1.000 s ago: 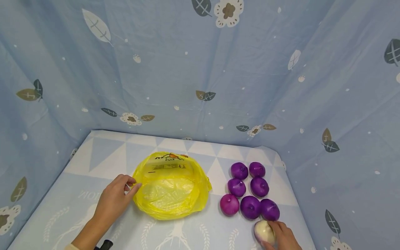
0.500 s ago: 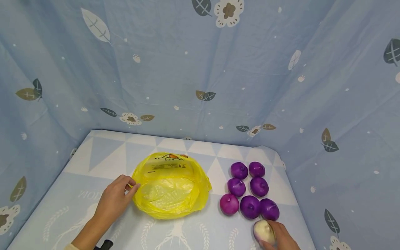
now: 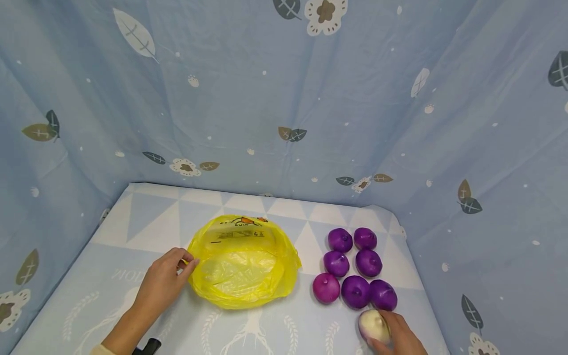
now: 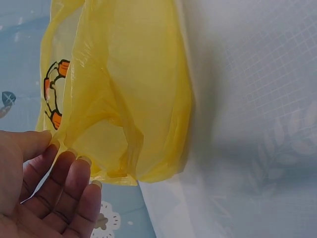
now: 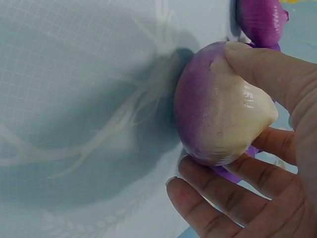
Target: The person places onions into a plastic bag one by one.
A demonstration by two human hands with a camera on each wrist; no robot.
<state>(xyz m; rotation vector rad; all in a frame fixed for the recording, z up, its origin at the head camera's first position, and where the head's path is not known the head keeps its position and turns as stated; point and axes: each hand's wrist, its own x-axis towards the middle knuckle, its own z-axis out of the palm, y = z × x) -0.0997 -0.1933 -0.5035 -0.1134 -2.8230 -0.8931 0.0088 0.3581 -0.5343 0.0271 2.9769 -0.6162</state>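
Observation:
At its left edge, a thin yellow plastic bag (image 3: 241, 271) is pinched between the thumb and fingers of my left hand (image 3: 164, 278). The bag's wide mouth faces up, and printing shows on its inner far side. In the left wrist view, thumb and forefinger meet on the film (image 4: 148, 89). My right hand (image 3: 399, 335) grips a glossy cream-and-purple onion (image 5: 220, 106), its cream tip toward the palm. That onion sits at the near end of a group of purple onions (image 3: 355, 292), close in front of the nearest one.
Several purple onions stand in rough rows right of the bag, among them a pinker onion (image 3: 326, 288). A black handle-like object (image 3: 150, 346) shows by my left forearm. The patterned tablecloth (image 3: 146, 217) meets a blue leaf-print curtain (image 3: 239, 98) behind and at the sides.
The cream-and-purple onion has edged very slightly left in my right hand's grip. My left hand and the bag look nearly unchanged.

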